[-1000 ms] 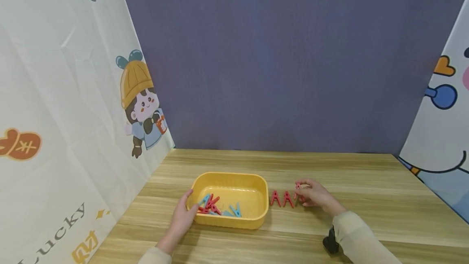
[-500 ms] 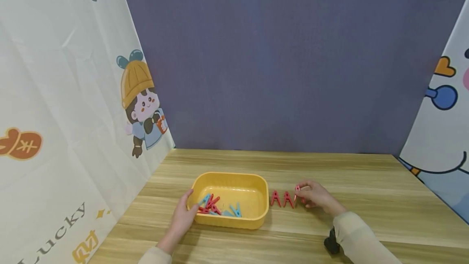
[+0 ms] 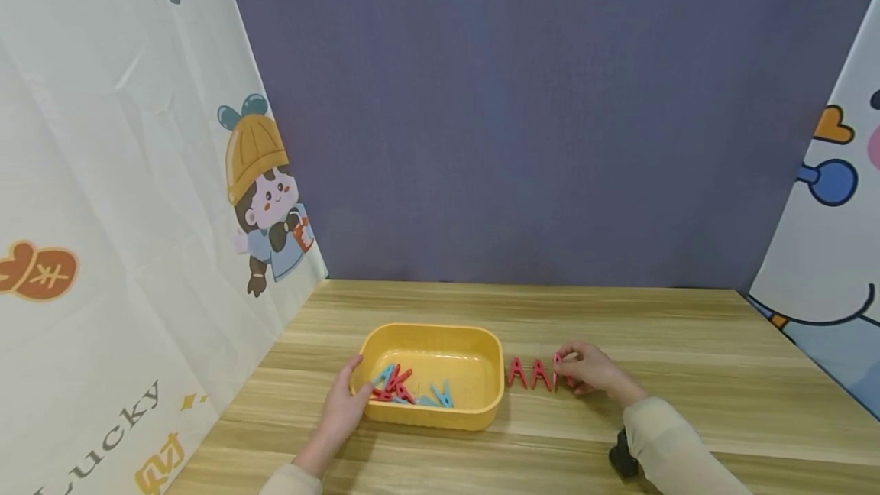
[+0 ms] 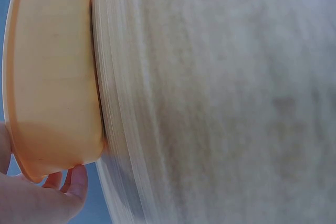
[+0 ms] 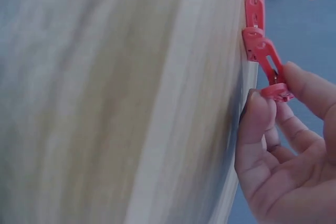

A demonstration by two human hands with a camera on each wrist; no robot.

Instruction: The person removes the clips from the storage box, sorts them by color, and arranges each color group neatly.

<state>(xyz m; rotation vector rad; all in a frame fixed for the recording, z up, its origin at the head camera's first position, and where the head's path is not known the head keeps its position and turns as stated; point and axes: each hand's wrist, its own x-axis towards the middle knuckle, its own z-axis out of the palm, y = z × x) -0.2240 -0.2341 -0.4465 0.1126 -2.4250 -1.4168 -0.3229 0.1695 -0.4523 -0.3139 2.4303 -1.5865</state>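
My left hand point(image 3: 346, 402) grips the left end of a yellow plastic basin point(image 3: 474, 376), thumb at the rim. The left wrist view shows fingers against the basin's outer wall point(image 4: 55, 77). Several red clothespins point(image 3: 404, 393) and blue clothespins point(image 3: 444, 394) lie loose inside. To the basin's right, two red clothespins point(image 3: 517, 373) point(image 3: 541, 375) stand legs-down in a row. At that row's right end, my right hand point(image 3: 594, 370) pinches another red clothespin point(image 3: 558, 362) between thumb and fingers. The right wrist view shows this clothespin point(image 5: 269, 61) angled close to the row's end.
All of this is on a wood-grain table point(image 3: 653, 327). A dark blue-grey panel point(image 3: 536, 113) rises behind it. Printed white sheets hang at the left point(image 3: 137, 197) and right point(image 3: 811, 250). A small black object point(image 3: 622, 455) shows beneath the right sleeve point(image 3: 670, 434).
The red clothespin in my right hand has turned and come down slightly, closer to the two standing ones. My left hand and the basin have stayed where they were.
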